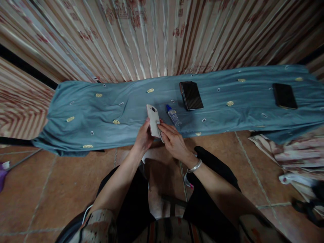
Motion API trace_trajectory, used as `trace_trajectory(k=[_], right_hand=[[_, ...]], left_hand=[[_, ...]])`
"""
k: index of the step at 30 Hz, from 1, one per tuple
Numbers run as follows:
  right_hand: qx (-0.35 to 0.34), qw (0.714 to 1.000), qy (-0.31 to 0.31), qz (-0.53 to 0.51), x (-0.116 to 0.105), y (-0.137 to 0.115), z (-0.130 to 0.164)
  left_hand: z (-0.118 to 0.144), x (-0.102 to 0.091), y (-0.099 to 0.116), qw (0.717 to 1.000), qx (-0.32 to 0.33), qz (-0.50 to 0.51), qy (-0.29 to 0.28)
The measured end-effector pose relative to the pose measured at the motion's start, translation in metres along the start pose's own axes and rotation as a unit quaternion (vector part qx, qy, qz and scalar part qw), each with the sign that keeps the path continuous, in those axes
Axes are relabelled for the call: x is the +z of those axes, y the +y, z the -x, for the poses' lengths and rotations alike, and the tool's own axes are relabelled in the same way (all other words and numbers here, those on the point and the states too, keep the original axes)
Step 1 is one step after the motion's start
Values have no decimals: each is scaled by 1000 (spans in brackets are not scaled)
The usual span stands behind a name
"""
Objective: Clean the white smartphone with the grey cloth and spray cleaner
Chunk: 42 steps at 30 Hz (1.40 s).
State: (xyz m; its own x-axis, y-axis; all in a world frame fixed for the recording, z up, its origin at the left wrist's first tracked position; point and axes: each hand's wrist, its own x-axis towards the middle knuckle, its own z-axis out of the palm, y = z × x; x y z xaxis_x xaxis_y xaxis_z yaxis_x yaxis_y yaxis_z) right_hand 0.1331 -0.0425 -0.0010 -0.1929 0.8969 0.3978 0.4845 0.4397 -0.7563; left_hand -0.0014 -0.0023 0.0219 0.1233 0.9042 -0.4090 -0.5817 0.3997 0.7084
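A: What do the hands have?

B: The left hand (pixel 143 137) is closed round the lower end of a white phone (pixel 153 120), back side up, its round lens at the far end. The right hand (pixel 173 141) lies against the phone's near right edge with fingers bent; whether it grips I cannot tell. A metal bangle (pixel 195 166) sits on that wrist.

A: Where is the phone?

B: Over the near edge of the blue cloth (pixel 106 108), tilted, far end above the cloth.

A: Room around it?

B: Just right of the phone lies a small clear bottle (pixel 173 115) with a blue cap. Beyond the bottle, a dark tablet (pixel 191 95), flat and glossy. Well right of the phone, a second dark slab (pixel 285 96). Left of the phone the cloth is bare but for small printed motifs.

A: And the surroundings?

B: The cloth is soft and creased, a long strip on terracotta floor tiles (pixel 37 189). Behind it hangs a striped, pleated curtain (pixel 152 37).
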Motion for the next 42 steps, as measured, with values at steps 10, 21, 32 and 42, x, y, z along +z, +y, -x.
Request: trace_trajectory(k=[10,21,32,42], right_hand=[[34,999,14,21,5,14,-7],[75,996,48,5,4,23,-19],[147,979,107,-91,0,45,-39],[153,974,127,-112,-5,41,-38]], left_hand=[[6,0,-10,1000,8,-23,-16],[16,2,-16,997,7,-46,-64],[24,2,-16,995,-51,-63,-52],[27,1,-13,993,-68,-74,-67]])
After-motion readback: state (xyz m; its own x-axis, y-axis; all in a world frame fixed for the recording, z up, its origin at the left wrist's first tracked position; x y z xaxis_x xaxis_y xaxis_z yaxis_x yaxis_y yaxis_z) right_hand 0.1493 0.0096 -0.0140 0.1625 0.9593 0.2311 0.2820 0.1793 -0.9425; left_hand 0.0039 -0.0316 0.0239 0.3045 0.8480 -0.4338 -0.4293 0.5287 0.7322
